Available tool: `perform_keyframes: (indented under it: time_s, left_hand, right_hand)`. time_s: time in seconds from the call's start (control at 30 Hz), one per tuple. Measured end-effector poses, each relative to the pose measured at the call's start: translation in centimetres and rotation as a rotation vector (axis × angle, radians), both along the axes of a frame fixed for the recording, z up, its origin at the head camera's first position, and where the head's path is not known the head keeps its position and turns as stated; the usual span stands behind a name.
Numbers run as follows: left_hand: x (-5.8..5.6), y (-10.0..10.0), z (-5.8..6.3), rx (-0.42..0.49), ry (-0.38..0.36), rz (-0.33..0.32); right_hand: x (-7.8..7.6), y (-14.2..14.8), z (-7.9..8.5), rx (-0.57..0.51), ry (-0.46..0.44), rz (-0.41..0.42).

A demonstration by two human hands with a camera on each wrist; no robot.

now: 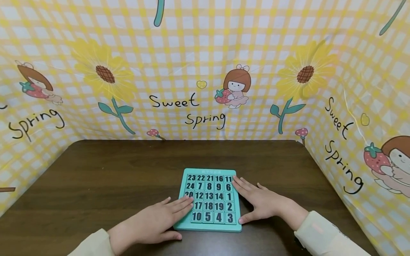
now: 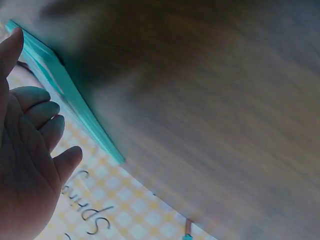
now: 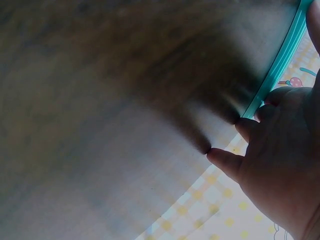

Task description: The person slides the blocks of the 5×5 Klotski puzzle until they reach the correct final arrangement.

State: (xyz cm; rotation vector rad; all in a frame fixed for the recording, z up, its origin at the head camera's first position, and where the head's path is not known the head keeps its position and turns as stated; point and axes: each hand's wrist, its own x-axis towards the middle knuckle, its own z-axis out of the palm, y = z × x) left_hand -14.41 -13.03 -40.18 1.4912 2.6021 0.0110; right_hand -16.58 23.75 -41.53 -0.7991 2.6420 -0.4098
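Observation:
A turquoise number sliding puzzle (image 1: 211, 171) lies flat on the table, its square tiles printed with black numbers. My left hand (image 1: 155, 222) reaches over the puzzle's left side with fingers extended, fingertips on the tiles of the left column and hiding part of it. Its thumb is apart, by the lower left corner. Along the right edge lies my right hand (image 1: 264, 204), fingers stretched toward the upper right tile and thumb at the lower right corner. A gap without a tile shows at the bottom left. Both wrist views catch the puzzle's side edge (image 2: 82, 107) beside the fingers.
The dark brown wooden table (image 1: 128, 160) extends around the puzzle. A yellow checked cloth (image 1: 205, 46) with sunflowers and "Sweet Spring" lettering hangs behind it and along both sides. Pale sleeves (image 1: 323, 231) cover the forearms.

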Motion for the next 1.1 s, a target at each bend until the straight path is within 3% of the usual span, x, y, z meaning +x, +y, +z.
perform_keyframes:
  time_s: [0.27, 0.53, 1.1]
  left_hand:
    - [-0.2, -0.6, -0.4, -0.008, -0.028, 0.039]
    - [0.6, -1.0, -0.6, 0.004, -0.049, 0.028]
    - [1.8, -1.6, -1.0, 0.047, -0.016, 0.001]
  right_hand:
    - [0.0, 0.0, 0.2, -0.002, 0.003, -0.001]
    - [0.0, -0.1, 0.2, -0.003, -0.005, 0.001]
    - [0.0, -0.1, 0.2, -0.013, -0.013, -0.007]
